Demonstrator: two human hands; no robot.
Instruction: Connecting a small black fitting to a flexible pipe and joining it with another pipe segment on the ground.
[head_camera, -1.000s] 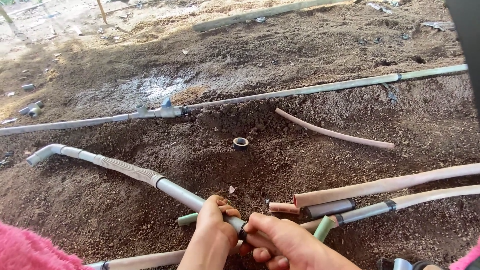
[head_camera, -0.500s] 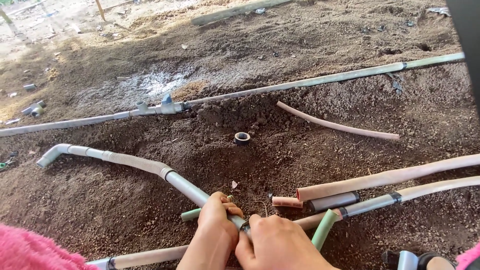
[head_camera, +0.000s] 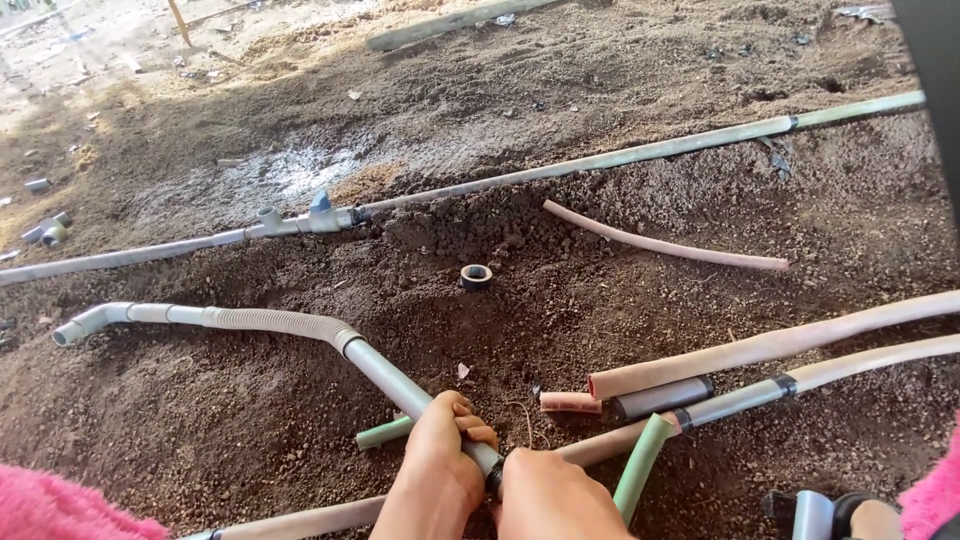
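Observation:
Both of my hands sit at the bottom middle of the head view. My left hand (head_camera: 438, 472) is wrapped around the near end of a grey pipe (head_camera: 385, 375), which runs up and left into a ribbed flexible section (head_camera: 270, 322) ending in an elbow (head_camera: 75, 328). My right hand (head_camera: 555, 498) grips the same joint from the right, where a black collar (head_camera: 494, 480) shows between the hands. A beige pipe (head_camera: 600, 442) leads off to the right from the joint.
Loose brown soil covers the ground. A long grey pipe with a tee fitting (head_camera: 300, 217) crosses the middle. A tape roll (head_camera: 476, 276) lies in the soil. Beige hoses (head_camera: 760, 345), a short green tube (head_camera: 640, 470) and pipe offcuts (head_camera: 570, 402) lie at the right. Pink fabric (head_camera: 60, 505) fills the lower left.
The view has shifted slightly downward and the flexible pipe's elbow end has swung a little. Both hands stay closed on the joint.

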